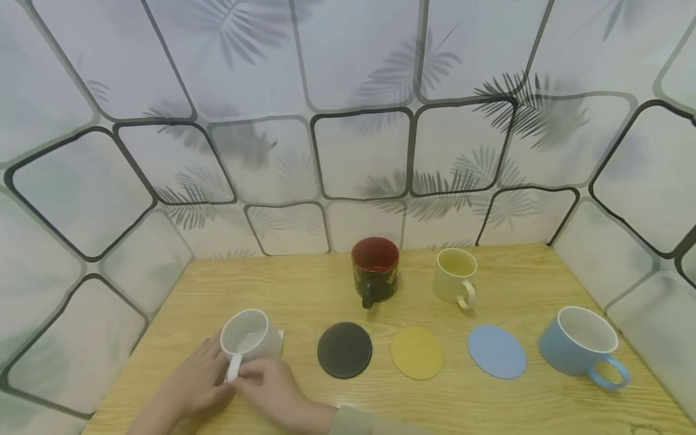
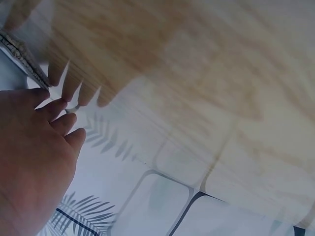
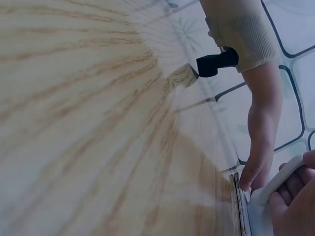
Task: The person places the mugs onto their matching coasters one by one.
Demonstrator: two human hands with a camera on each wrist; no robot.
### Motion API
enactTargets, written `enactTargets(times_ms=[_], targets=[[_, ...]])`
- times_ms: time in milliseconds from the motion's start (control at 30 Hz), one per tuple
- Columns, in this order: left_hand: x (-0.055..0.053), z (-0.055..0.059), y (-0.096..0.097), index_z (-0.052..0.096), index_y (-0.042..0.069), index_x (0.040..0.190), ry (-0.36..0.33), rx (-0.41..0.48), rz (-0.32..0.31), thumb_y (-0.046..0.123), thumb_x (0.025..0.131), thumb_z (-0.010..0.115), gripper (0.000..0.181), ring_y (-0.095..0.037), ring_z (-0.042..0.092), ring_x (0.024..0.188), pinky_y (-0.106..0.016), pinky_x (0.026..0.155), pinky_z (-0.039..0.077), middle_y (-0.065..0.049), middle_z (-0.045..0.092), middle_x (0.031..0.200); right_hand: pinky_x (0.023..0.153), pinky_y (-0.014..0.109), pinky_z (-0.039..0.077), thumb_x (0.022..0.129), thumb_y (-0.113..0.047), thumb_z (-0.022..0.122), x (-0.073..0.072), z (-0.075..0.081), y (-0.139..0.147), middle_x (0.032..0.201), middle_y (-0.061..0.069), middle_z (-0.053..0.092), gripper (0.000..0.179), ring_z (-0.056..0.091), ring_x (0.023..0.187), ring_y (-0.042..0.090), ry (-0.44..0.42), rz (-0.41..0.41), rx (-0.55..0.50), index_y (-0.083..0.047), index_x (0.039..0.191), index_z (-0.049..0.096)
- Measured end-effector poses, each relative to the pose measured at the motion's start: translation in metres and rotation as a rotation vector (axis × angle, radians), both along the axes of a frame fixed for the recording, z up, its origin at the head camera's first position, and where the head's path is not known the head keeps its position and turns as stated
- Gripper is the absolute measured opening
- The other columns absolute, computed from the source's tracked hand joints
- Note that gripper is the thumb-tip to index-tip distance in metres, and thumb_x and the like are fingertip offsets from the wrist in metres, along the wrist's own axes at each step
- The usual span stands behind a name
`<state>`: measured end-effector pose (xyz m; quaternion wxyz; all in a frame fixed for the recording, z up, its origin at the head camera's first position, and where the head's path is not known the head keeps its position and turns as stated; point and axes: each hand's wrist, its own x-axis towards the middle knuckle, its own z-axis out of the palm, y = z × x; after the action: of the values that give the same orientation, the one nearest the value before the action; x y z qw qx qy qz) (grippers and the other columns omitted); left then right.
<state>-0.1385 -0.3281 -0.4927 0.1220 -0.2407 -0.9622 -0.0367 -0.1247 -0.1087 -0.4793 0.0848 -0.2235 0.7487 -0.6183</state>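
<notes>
A white mug (image 1: 250, 338) stands upright at the left of the table, over a white coaster (image 1: 281, 340) that shows only a sliver at the mug's right. My right hand (image 1: 274, 386) pinches the mug's handle (image 3: 284, 179), which points toward me. Along the mug's left side lies my left hand (image 1: 198, 374), its thumb close to the base of the handle. In the left wrist view the fingers (image 2: 63, 124) of that hand extend to the coaster's edge (image 2: 24, 59). Most of the coaster is hidden under the mug and hands.
Black (image 1: 345, 350), yellow (image 1: 417, 353) and blue (image 1: 497, 351) round coasters lie in a row to the right. Behind them stand a black mug with red inside (image 1: 375, 275) and a cream mug (image 1: 452, 284). A blue mug (image 1: 571, 344) is at the far right. Patterned walls (image 1: 359, 151) enclose the table.
</notes>
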Motion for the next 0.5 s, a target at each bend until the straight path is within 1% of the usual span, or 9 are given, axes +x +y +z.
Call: enactTargets(times_ms=[133,267,400,500], targets=[[0.0010,0.0036,0.0015,0.061,-0.007,0.141,-0.035,-0.001,0.022,0.043,0.083,0.073,0.078,-0.051,0.056,0.139,-0.064,0.113,0.050,-0.032,0.057,0.150,0.086,0.010,0.054,0.095,-0.014,0.079,0.0011,-0.0006,-0.0003,0.105,0.004,0.083,0.013,0.069,0.097,-0.007,-0.040,-0.013,-0.062,-0.005,0.103,0.082],[0.0014,0.0059,0.0022,0.062,-0.006,0.142,-0.055,0.005,0.033,0.045,0.084,0.073,0.078,-0.051,0.055,0.140,-0.065,0.114,0.049,-0.030,0.058,0.150,0.082,0.010,0.055,0.094,-0.013,0.080,0.0026,0.0006,-0.0002,0.103,0.005,0.083,0.012,0.072,0.093,-0.005,-0.069,-0.032,-0.094,-0.004,0.101,0.081],[-0.0003,0.0064,0.0012,0.063,-0.006,0.140,-0.057,0.011,0.029,0.045,0.084,0.073,0.077,-0.052,0.056,0.138,-0.066,0.113,0.050,-0.031,0.059,0.149,0.082,0.010,0.055,0.094,-0.013,0.080,0.0021,0.0012,0.0005,0.104,0.005,0.083,0.012,0.072,0.093,-0.005,-0.058,-0.026,-0.085,-0.004,0.102,0.081],[-0.0022,0.0070,-0.0001,0.065,-0.005,0.139,-0.062,0.015,0.030,0.043,0.082,0.075,0.075,-0.052,0.058,0.136,-0.067,0.112,0.050,-0.029,0.062,0.146,0.083,0.010,0.055,0.095,-0.014,0.079,0.0006,0.0011,0.0023,0.106,0.004,0.083,0.012,0.072,0.095,-0.004,-0.026,-0.013,-0.054,-0.005,0.103,0.081]])
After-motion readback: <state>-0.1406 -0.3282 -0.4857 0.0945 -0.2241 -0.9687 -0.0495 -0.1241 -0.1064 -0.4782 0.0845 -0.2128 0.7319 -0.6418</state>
